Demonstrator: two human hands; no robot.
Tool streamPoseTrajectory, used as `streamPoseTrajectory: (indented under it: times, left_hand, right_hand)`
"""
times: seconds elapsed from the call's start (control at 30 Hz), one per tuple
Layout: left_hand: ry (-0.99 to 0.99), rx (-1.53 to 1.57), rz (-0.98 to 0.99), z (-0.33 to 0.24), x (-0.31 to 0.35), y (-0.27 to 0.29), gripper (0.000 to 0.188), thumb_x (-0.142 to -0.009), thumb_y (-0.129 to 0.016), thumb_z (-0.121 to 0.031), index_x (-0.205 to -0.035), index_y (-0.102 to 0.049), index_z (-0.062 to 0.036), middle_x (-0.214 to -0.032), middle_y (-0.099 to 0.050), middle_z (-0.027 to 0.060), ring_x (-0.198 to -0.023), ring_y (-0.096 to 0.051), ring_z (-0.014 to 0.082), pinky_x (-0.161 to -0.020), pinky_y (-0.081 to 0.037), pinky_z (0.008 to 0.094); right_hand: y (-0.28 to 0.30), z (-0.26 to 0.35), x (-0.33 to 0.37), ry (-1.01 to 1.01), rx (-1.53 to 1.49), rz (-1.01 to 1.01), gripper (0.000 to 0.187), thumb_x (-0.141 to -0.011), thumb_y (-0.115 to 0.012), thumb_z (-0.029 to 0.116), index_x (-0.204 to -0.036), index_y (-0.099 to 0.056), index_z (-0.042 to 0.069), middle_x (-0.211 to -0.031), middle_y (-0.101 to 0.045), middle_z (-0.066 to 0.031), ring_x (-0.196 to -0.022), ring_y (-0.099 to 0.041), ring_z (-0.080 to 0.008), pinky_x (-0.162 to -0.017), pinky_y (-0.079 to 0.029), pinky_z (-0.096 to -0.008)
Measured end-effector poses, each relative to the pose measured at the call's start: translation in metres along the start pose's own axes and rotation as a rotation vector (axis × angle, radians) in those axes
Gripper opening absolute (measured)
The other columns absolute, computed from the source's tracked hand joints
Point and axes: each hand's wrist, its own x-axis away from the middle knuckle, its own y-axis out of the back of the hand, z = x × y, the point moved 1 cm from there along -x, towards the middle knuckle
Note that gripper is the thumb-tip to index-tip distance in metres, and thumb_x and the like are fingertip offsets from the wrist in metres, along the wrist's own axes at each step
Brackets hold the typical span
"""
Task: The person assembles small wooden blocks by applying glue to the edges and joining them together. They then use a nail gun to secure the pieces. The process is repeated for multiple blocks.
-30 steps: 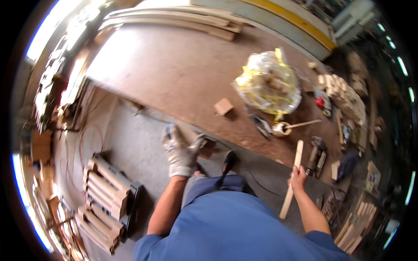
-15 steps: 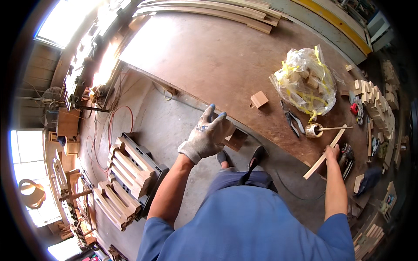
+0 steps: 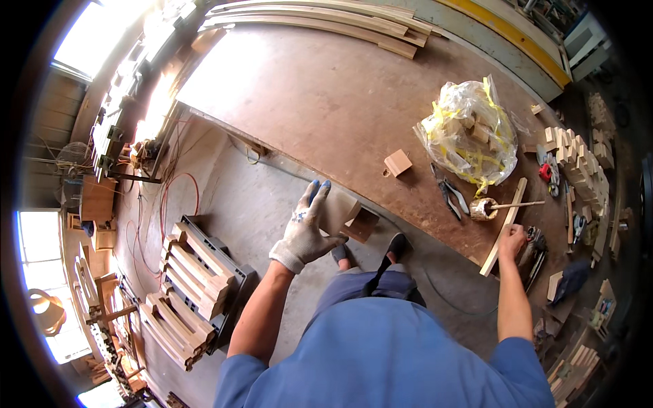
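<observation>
My left hand (image 3: pixel 303 234) wears a whitish knit glove with blue fingertips. Its fingers are spread, nothing is in it, and it hovers off the bench's near edge, above a wooden box-like piece (image 3: pixel 361 225) low by my feet. At the bench's right corner my bare right hand (image 3: pixel 512 242) is closed on a light wooden strip (image 3: pixel 507 221), which slants up past its fingers. Beyond the strip stands a small glue-smeared pot (image 3: pixel 482 209) with a thin stick (image 3: pixel 518 205) across it. Pliers (image 3: pixel 450 194) lie to the left of the pot.
A clear plastic bag with yellow tape (image 3: pixel 469 136) holds wood pieces on the brown bench (image 3: pixel 306 102). A small wood block (image 3: pixel 398 162) sits near its edge. Long boards (image 3: pixel 326 24) line the far side; stacked blocks (image 3: pixel 578 163) stand right. Wooden slats (image 3: pixel 197 272) rest on a black pallet at left.
My right hand has shifted slightly left, and the wooden strip in it has turned more upright in the picture. My left hand has turned and spread its thumb, staying empty.
</observation>
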Motion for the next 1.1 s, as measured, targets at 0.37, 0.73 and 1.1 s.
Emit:
streamPoseTrajectory:
  times: [0.37, 0.73, 1.1]
  left_hand:
    - [0.202, -0.012, -0.188, -0.009, 0.014, -0.027, 0.13, -0.063, -0.102, -0.036, -0.163, -0.029, 0.0038, -0.157, -0.044, 0.0304, -0.144, -0.048, 0.0465, -0.12, -0.043, 0.05]
    - [0.371, -0.131, -0.341, -0.015, 0.028, -0.054, 0.115, -0.072, -0.097, -0.036, -0.161, -0.034, 0.0034, -0.155, -0.047, 0.0283, -0.141, -0.05, 0.0446, -0.117, -0.045, 0.0491]
    - [0.234, -0.019, -0.289, 0.005, 0.018, -0.04, 0.101, -0.073, -0.093, -0.023, -0.158, -0.043, -0.0034, -0.154, -0.051, 0.0224, -0.141, -0.053, 0.0414, -0.115, -0.048, 0.0473]
  right_hand:
    - [-0.061, 0.254, 0.076, 0.479, -0.232, 0.472, 0.05, -0.085, -0.086, 0.031, -0.123, -0.068, 0.004, -0.112, -0.068, -0.0182, -0.107, -0.068, -0.0393, -0.092, -0.056, -0.0474]
    - [-0.151, 0.357, 0.051, 0.48, -0.061, 0.577, 0.068, -0.074, -0.09, 0.036, -0.123, -0.061, 0.001, -0.126, -0.062, -0.026, -0.115, -0.065, -0.0453, -0.098, -0.055, -0.053]
    - [-0.055, 0.273, 0.101, 0.479, -0.29, 0.653, 0.06, -0.076, -0.085, 0.042, -0.117, -0.069, 0.002, -0.117, -0.071, -0.0234, -0.108, -0.069, -0.0409, -0.094, -0.055, -0.0496]
